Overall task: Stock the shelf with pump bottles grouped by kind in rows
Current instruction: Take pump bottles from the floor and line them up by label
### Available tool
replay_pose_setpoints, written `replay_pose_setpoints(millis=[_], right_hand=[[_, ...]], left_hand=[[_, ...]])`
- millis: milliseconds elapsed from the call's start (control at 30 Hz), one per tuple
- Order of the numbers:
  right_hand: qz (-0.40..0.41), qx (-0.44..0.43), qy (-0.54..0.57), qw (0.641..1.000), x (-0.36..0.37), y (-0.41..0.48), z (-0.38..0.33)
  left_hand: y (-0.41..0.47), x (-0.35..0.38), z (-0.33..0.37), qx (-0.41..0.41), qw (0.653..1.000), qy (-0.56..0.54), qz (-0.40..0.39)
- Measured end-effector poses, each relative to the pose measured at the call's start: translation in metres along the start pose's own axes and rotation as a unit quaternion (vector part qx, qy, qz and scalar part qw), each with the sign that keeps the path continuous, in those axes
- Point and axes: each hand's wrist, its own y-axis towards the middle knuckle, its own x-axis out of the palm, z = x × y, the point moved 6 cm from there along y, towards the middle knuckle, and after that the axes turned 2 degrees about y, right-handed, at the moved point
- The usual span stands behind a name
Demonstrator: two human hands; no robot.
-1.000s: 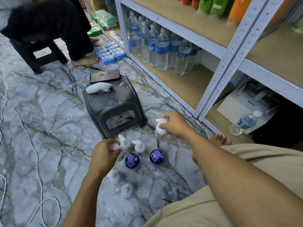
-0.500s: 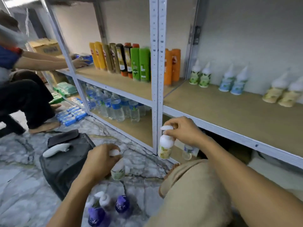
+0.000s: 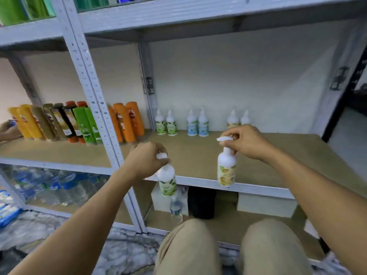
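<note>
My left hand (image 3: 146, 158) grips the pump head of a white bottle with a green label (image 3: 167, 180), which hangs just in front of the shelf edge (image 3: 258, 188). My right hand (image 3: 246, 141) pinches the pump of a white bottle with a yellow label (image 3: 226, 169), held over the front of the wooden shelf board (image 3: 278, 155). At the back of that shelf stand pairs of pump bottles: two green-labelled (image 3: 166, 124), two blue-labelled (image 3: 197, 124) and two yellow-labelled (image 3: 238, 119), the last partly hidden behind my right hand.
Orange, green, brown and yellow shampoo bottles (image 3: 79, 124) fill the shelf bay to the left, beyond a white upright post (image 3: 93, 104). Water bottles (image 3: 49, 185) stand on the lower shelf. Boxes and a small bottle (image 3: 175, 210) sit below. Another person's hand (image 3: 9, 132) shows at far left.
Both hands have lifted their bottles from the floor up to shelf height. The view has swung up from the floor and stool to face the shelf bay.
</note>
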Motion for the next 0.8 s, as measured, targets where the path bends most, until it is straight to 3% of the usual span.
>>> replay_pose_setpoints(millis=[400,633,800], right_hand=[[0.155,0.102,-0.031,0.982,-0.117,-0.004,0.087],[0.163,0.171,-0.014,0.972,-0.130,-0.009,0.141],[0.166,0.167,0.012,0.972,-0.128,-0.018,0.151]], left_hand=[[0.117,0.011,0.106,0.077,0.996,-0.030,-0.013],[0.142,0.031,0.134,0.096,0.994,-0.040,-0.017],[0.154,0.038,0.145,0.104,0.994,-0.038,-0.014]])
